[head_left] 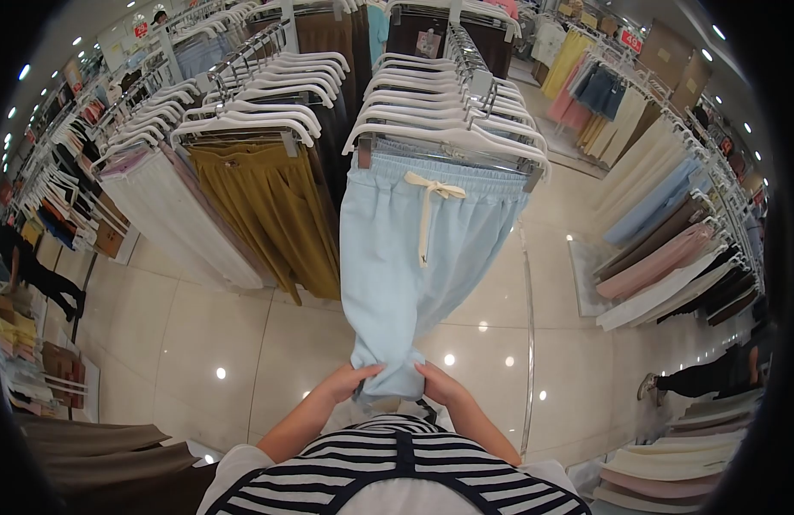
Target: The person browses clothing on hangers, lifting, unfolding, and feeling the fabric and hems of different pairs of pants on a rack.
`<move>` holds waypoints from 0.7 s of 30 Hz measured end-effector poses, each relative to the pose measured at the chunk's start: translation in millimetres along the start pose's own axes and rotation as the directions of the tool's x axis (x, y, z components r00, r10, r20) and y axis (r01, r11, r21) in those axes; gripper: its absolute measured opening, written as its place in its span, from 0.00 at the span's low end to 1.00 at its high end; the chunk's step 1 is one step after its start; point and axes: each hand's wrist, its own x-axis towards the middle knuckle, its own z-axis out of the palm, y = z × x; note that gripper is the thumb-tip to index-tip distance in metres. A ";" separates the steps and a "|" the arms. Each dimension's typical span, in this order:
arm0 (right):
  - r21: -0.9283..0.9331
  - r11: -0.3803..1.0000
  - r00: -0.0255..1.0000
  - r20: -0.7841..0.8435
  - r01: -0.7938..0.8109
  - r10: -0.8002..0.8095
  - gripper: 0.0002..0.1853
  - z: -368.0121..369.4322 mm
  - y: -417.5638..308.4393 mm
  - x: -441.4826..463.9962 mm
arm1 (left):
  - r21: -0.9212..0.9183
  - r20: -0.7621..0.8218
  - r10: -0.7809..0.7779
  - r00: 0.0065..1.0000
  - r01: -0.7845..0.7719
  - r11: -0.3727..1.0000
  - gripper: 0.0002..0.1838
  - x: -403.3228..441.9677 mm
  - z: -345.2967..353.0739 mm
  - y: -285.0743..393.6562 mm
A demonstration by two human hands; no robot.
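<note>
Light blue trousers (388, 249) hang by the waistband from a white hanger (448, 139) on the rack in front of me. They have an elastic waist and a cream drawstring (428, 215). My left hand (352, 381) grips one side of the lower leg, thumb on top. On the other side, my right hand (437, 383) holds the same part of the cloth. Between both hands the leg end is drawn toward my body and bunched. Most of my fingers are hidden beneath the fabric.
Mustard trousers (259, 206) and white trousers (178, 215) hang to the left. Another rack with skirts (663, 262) stands at the right. A person in dark clothes (36, 266) is at the far left, and a person's leg (706, 378) shows at the right. The floor (208, 335) is shiny tile.
</note>
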 end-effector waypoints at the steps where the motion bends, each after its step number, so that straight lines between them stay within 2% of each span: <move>1: 0.110 0.994 0.999 -0.034 -0.004 0.008 0.34 1.8 0.0 0.4 | 0.000 0.000 0.001 1.000 -0.001 1.000 0.34 -0.4 -0.4 -2.8; 2: 0.219 0.976 0.998 -0.067 -0.004 0.019 0.33 3.4 -0.4 1.4 | 0.088 0.055 0.020 0.998 -0.025 0.996 0.34 -1.0 -1.0 -5.1; 5: 0.314 0.948 0.994 -0.104 0.058 -0.026 0.33 5.7 -1.5 5.5 | 0.249 0.139 -0.004 0.990 -0.031 0.968 0.36 -0.3 -7.3 -12.3; 6: 0.314 0.948 0.994 -0.103 0.055 -0.024 0.33 5.1 -1.9 6.7 | 0.324 0.164 -0.044 0.985 -0.011 0.946 0.36 0.3 -8.9 -13.5; 7: 0.260 0.962 0.994 -0.096 0.083 -0.059 0.31 3.8 -2.7 8.3 | 0.322 0.163 -0.044 0.986 -0.011 0.947 0.36 1.4 -9.5 -14.2; 9: 0.206 0.972 0.992 -0.085 0.109 -0.094 0.30 3.9 -6.8 8.8 | 0.416 0.218 0.055 0.974 -0.144 0.898 0.37 2.3 -7.5 -12.3; 10: 0.176 0.979 0.992 -0.096 0.100 -0.084 0.28 5.9 -10.1 6.3 | 0.416 0.217 0.056 0.975 -0.144 0.898 0.37 2.5 -6.6 -8.3; 12: 0.146 0.985 0.991 -0.108 0.089 -0.074 0.27 1.8 -10.0 5.7 | 0.337 0.109 -0.009 0.994 -0.028 0.941 0.36 3.3 -4.5 1.2; 13: 0.124 0.989 0.992 -0.106 0.079 -0.067 0.28 -5.3 -6.3 8.9 | 0.337 0.110 -0.010 0.994 -0.028 0.941 0.36 7.8 -8.1 -2.1; 15: 0.101 0.992 0.993 -0.103 0.070 -0.059 0.29 -10.7 -4.0 11.3 | 0.097 -0.066 0.141 0.988 -0.134 0.986 0.34 17.3 -14.3 -6.4; 16: 0.060 0.997 0.993 -0.112 0.055 -0.048 0.29 -11.1 -4.4 11.6 | 0.097 -0.066 0.141 0.988 -0.135 0.986 0.34 18.6 -13.8 -5.0; 17: 0.019 0.999 0.992 -0.121 0.039 -0.036 0.30 -11.3 -5.1 11.5 | 0.022 -0.100 0.172 0.980 -0.171 0.985 0.33 20.5 -12.8 -3.0; 19: 0.033 0.999 0.993 -0.119 0.002 0.002 0.30 -7.4 -8.4 10.2 | -0.053 -0.137 0.201 0.970 -0.210 0.976 0.33 18.1 -8.4 1.7; 21: 0.046 0.998 0.992 -0.116 -0.037 0.042 0.30 -6.6 -9.4 11.3 | -0.033 -0.111 0.129 0.985 -0.133 0.990 0.33 16.5 -6.6 3.1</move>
